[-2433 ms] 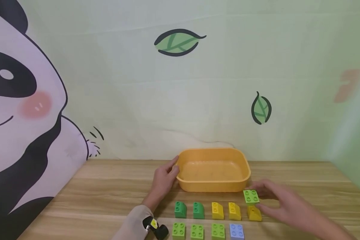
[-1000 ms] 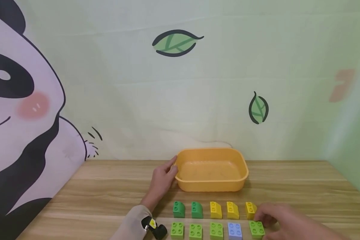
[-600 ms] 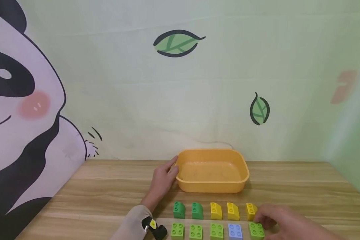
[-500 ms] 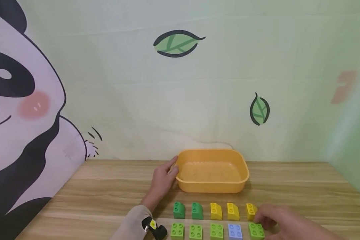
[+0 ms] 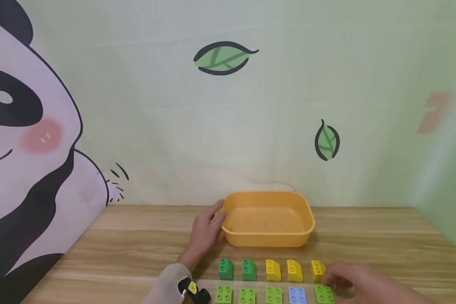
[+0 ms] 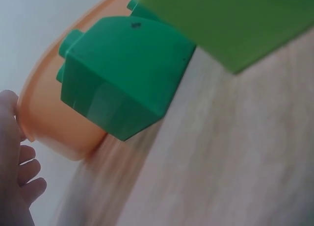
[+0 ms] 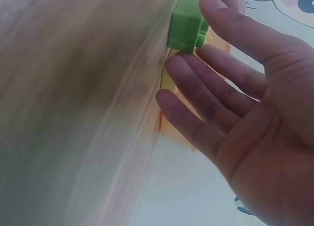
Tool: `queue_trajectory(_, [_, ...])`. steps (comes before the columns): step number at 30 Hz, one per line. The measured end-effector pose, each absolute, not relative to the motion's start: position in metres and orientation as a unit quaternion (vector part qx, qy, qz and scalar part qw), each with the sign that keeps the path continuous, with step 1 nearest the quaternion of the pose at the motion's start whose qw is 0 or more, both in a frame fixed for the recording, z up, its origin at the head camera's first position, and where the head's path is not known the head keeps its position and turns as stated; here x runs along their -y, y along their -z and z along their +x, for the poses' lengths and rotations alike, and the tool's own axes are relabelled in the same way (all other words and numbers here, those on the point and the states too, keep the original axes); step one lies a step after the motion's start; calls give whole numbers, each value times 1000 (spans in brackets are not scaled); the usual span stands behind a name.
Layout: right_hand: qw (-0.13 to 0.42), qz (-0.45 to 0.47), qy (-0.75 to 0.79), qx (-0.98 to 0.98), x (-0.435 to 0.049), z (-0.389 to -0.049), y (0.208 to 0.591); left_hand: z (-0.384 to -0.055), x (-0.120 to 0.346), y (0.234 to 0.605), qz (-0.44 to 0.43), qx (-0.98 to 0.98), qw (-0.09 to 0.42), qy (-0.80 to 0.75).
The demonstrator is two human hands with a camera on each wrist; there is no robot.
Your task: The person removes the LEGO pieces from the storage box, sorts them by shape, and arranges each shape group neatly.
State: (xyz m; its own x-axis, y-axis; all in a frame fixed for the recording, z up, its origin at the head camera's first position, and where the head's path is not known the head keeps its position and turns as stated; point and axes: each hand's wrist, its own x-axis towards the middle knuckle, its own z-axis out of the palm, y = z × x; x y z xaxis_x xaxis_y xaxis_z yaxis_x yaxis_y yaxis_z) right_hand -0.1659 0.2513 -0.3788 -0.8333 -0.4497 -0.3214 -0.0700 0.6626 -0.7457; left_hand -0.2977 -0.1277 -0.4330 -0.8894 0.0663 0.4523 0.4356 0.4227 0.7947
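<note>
My left hand (image 5: 205,228) grips the left end of a yellow-orange plastic tub (image 5: 267,240), thumb and forefinger at its rim. The tub has nothing in it. My right hand (image 5: 351,276) is at the right end of the near row, thumb and fingers around a light green toy building brick (image 5: 324,294) that stands on the table. In the right wrist view, the thumb overlaps this green brick (image 7: 185,27), with the other fingers spread behind it. Just beyond that brick is a yellow sloped brick (image 5: 317,270), partly covered by the right fingers.
The far row also has two dark green curved bricks (image 5: 226,269) and two yellow sloped bricks (image 5: 272,270). Nearer are light green bricks (image 5: 223,294) and a blue brick (image 5: 297,294). A panda-printed backdrop (image 5: 251,139) rises behind the wooden table (image 5: 144,236).
My right hand has brought the light green brick toward me and set it down at the right end of the near row. The left hand stays at the tub.
</note>
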Motion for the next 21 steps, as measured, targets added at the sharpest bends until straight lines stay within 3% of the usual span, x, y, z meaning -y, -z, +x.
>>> queue_trajectory(10, [169,-183,371,-895,-259,-172,369,-295,134,427,-161,838,196,482])
queue_trajectory(16, [141,-159,362,-908,-259,-174,366,-291,144,421,-170,853,221,441])
queue_trajectory(21, [80,-180,330,-923,-262,-173,366,-287,147,420,-185,860,233,414])
